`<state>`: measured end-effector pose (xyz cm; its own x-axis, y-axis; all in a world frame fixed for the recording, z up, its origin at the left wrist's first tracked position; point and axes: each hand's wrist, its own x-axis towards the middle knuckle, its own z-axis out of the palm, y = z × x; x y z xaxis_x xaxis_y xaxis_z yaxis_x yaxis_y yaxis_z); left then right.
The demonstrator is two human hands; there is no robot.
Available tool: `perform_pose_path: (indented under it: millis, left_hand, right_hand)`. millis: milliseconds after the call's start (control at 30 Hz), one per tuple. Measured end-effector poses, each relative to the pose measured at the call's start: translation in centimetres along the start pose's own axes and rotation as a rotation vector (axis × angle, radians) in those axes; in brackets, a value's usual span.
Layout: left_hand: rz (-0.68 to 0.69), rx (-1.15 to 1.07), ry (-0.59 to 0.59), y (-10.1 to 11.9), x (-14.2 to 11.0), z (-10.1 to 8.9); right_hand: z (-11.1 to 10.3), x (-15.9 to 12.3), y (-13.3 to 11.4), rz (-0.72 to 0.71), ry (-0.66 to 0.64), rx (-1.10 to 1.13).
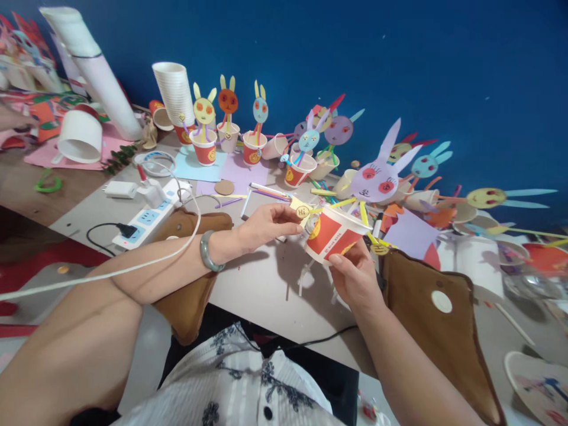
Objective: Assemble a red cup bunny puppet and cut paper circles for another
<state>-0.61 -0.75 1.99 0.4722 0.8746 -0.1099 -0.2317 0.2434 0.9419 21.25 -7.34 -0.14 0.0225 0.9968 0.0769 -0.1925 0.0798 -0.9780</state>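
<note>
My right hand (355,275) grips a red and white paper cup (336,236) tilted over the table, its thumb along the lower side. A purple paper rabbit head (375,177) with long ears rises behind the cup's rim, and yellow strips stick out at the sides. On the left strip is a round yellow tag (302,211) marked "Hi". My left hand (273,228) is beside that tag, fingers bent in and thumb pointing at the cup; what lies between them is hidden. Another round yellow tag (379,249) hangs right of the cup. White strips dangle beneath it.
Several finished rabbit cups (204,148) stand along the blue wall, with a stack of white cups (173,89) behind. At left lie a power strip (153,216) and a white cable (177,248) crossing over my left arm. A brown cushion (430,307) sits at right.
</note>
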Motion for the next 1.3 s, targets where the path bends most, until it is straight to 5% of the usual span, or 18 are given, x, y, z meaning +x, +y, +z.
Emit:
perform_pose_path:
  millis: [1300]
  left_hand:
    - [0.137, 0.000, 0.030, 0.06, 0.02, -0.37]
  right_hand:
    - [0.17, -0.21, 0.04, -0.004, -0.031, -0.020]
